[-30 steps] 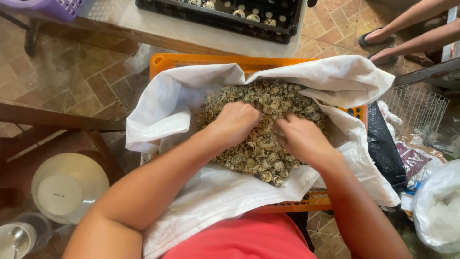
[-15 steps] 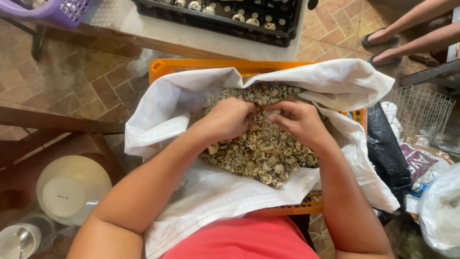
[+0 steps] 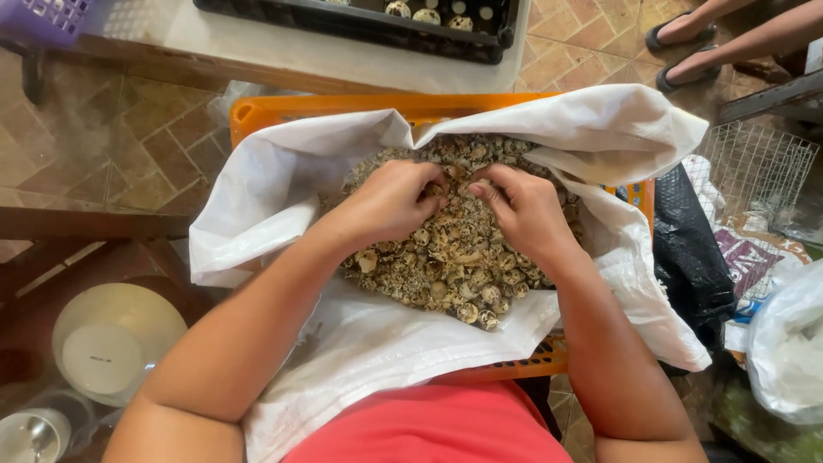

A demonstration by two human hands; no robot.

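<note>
Both hands are buried in a heap of speckled quail eggshells (image 3: 459, 249), fingers curled and meeting near the far middle of the pile. Left hand (image 3: 390, 201) and right hand (image 3: 525, 208) each look clenched on a bit of shell, though I can't tell exactly what's pinched. The heap sits on a white woven sack (image 3: 377, 343) lining an orange plastic crate (image 3: 291, 110), stretching roughly near-to-far. Far side: a black egg tray (image 3: 360, 24) on a pale table (image 3: 257, 51). Right: a black bag (image 3: 686, 257), wire cage (image 3: 754, 171) and a white plastic bag (image 3: 789, 343). Near left: a cream bowl (image 3: 116, 339). Someone else's sandalled feet (image 3: 686, 51) show far right.
</note>
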